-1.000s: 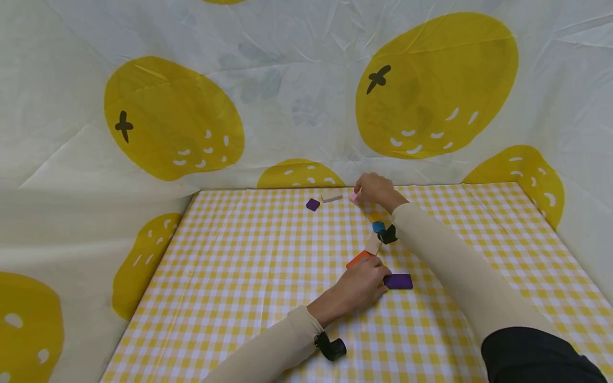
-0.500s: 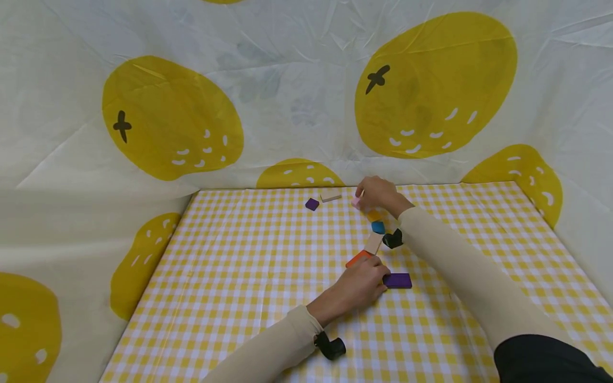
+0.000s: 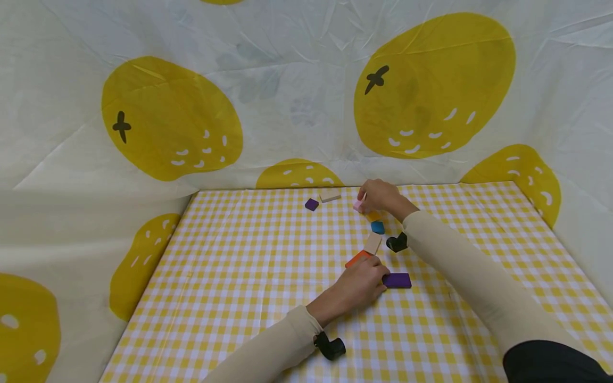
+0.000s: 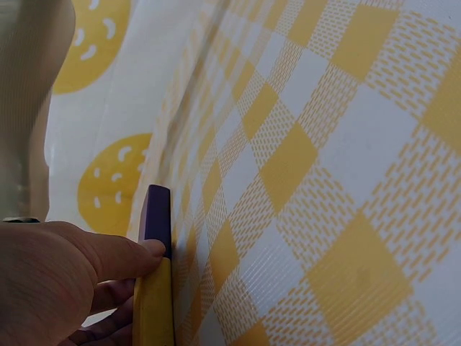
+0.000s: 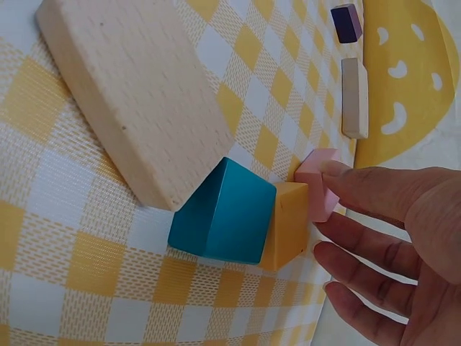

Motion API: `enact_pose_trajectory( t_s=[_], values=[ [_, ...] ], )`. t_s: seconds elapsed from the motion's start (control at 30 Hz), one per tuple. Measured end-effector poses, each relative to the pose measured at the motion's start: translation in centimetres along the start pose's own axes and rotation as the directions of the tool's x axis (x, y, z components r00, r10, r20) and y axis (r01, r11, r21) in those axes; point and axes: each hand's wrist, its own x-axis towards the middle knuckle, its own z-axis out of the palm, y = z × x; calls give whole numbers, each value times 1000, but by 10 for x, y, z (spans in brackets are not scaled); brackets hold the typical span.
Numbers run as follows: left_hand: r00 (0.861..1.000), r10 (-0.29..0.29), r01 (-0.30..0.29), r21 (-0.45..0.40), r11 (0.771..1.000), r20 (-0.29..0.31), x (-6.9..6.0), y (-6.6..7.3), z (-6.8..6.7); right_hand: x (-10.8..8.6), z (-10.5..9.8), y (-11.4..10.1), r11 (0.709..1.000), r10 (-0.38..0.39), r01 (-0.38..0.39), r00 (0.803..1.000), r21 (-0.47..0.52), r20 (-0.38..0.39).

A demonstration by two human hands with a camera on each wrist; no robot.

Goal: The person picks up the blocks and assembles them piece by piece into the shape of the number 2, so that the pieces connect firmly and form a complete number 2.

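My right hand [image 3: 380,194] pinches a small pink block [image 5: 317,180] between thumb and fingers, against the far side of an orange-yellow block [image 5: 287,225]. That one adjoins a blue block [image 5: 234,213], and a plain wooden block [image 5: 137,94] meets the blue one. Nearer me, my left hand [image 3: 362,282] grips a yellow block [image 4: 153,310], its thumb at the seam with a long purple block [image 3: 398,280]. The head view hides this yellow block under the hand. An orange-red block [image 3: 357,258] shows just beyond the left hand's knuckles, partly covered.
A small purple block [image 3: 312,204] and a pale wooden block [image 3: 330,196] lie near the table's far edge, left of the right hand. Yellow checked cloth [image 3: 239,276] covers the table. A white sheet with yellow fruit prints [image 3: 306,106] hangs right behind it.
My right hand has drawn the pink block slightly nearer and to the right, up to the orange-yellow block. The left hand holds its place.
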Motion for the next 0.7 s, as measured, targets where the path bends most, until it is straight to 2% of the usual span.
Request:
enact_pose_trajectory(
  t_s=[0.3, 0.7],
  values=[
    [1000, 6, -6, 10, 1000, -11, 0, 0, 1, -9, -1, 2, 1000, -28, 28, 1000, 8, 8],
    [1000, 3, -2, 12, 1000, -4, 0, 0, 1, -12, 2, 6, 1000, -29, 29, 999, 1, -20]
  ],
)
